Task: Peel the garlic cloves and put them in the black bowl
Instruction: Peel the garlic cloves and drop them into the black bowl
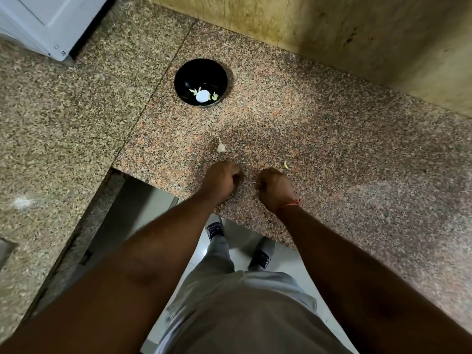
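Two fists over the granite table, bowl waiting farther back.

Both hands, left hand point(222, 178) and right hand point(273, 188), hover near the table point(332, 149) edge, fingers curled; whether they pinch anything I cannot tell. A garlic piece point(220, 147) lies just beyond them, a peeled clove point(285, 165) beside the right. Several peeled cloves sit in the black bowl point(200, 82).
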